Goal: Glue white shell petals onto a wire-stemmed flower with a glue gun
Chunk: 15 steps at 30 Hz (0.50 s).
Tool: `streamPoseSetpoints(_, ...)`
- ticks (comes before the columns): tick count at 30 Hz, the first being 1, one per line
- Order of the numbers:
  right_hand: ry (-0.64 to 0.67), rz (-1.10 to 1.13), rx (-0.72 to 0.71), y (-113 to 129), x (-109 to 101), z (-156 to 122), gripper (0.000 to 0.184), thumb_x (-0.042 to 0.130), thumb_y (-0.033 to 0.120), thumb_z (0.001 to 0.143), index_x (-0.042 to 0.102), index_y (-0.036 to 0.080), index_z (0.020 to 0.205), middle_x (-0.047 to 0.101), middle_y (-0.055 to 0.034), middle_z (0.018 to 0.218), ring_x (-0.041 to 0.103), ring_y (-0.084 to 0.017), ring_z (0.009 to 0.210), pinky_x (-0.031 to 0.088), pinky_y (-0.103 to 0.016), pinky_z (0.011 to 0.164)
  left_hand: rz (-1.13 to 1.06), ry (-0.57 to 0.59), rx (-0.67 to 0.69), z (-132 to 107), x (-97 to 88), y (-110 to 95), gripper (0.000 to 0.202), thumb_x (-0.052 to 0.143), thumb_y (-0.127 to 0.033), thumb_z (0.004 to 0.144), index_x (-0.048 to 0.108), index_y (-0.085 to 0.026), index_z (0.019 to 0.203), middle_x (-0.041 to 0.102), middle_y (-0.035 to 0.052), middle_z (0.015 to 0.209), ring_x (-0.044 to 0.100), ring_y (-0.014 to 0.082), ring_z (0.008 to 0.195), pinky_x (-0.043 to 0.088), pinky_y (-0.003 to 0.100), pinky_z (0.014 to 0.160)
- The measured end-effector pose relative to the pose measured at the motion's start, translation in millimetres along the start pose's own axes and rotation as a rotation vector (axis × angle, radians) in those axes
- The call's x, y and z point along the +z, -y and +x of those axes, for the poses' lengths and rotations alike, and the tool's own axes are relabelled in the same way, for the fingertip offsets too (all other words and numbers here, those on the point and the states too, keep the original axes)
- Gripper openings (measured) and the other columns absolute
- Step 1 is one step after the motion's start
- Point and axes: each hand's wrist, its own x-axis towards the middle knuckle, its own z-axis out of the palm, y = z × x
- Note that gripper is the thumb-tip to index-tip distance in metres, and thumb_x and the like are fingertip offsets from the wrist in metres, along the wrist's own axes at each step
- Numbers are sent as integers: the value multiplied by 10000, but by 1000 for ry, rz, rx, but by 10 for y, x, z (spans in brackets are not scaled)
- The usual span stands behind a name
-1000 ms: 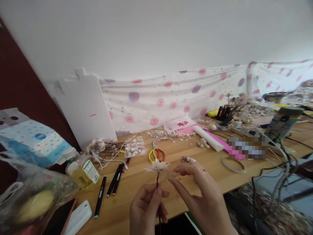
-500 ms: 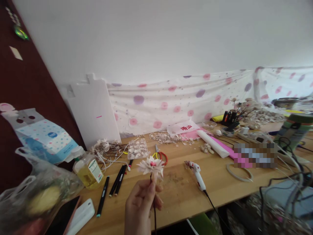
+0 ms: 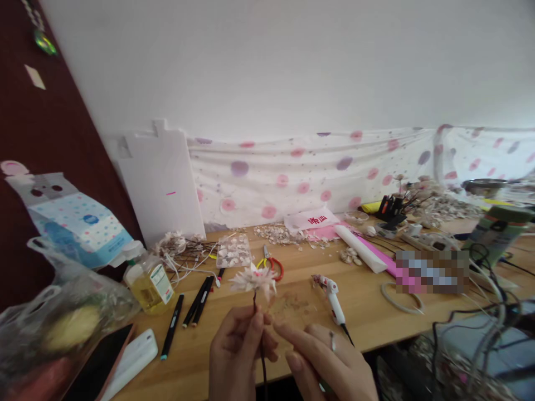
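My left hand (image 3: 238, 353) is closed on the thin dark stem of a handmade flower (image 3: 254, 280), with fingertips just below the bloom. The flower stands upright, with pale pointed petals and a touch of pink at its centre. To its right, my right hand (image 3: 330, 359), wearing a ring, has its index finger stretched toward the left fingertips and its thumb apart. I see nothing held in it; whether its fingertip touches the left hand is unclear. Behind the bloom lie scissors (image 3: 271, 264) with red and yellow handles. A white glue gun (image 3: 333, 298) rests beyond my right hand.
Left of my hands are markers (image 3: 172, 328), a bottle of yellow liquid (image 3: 148, 284), a phone (image 3: 98, 362) and a plastic bag (image 3: 100, 289). Behind sit a clear compartment tray (image 3: 234, 252) and loose pale flakes (image 3: 284, 235). Cables (image 3: 460, 306) tangle at right.
My right hand has come into view from below, beside the flower. My left hand still holds the stem; the bloom has tilted and shifted slightly left. The whole view has moved a little.
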Motion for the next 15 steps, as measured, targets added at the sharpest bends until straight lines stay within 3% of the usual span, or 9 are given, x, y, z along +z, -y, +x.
streamPoseSetpoints(4,168,7,67,-86,21,-84,436,496,240,996,514,254,1432,758,-12,811,716,-140,637,553,-201,589,3,40,-59,-40,4,-31,303,955,-382,534,773,-207,700,645,-30,493,581,79,473,479,121,488)
streamPoseSetpoints(8,204,-17,111,-105,57,-103,459,423,278,1024,471,242,1479,710,4,689,684,-148,572,534,-220,546,-4,53,-66,-70,-6,-35,290,948,-373,554,756,-202,685,613,-45,478,535,62,435,461,120,471)
streamPoseSetpoints(15,257,21,140,-146,83,-130,487,390,293,1040,394,268,1527,721,9,715,695,-153,627,536,-230,600,4,39,-105,-67,-17,7,373,974,-413,468,748,-180,652,673,-28,538,541,53,401,428,135,405)
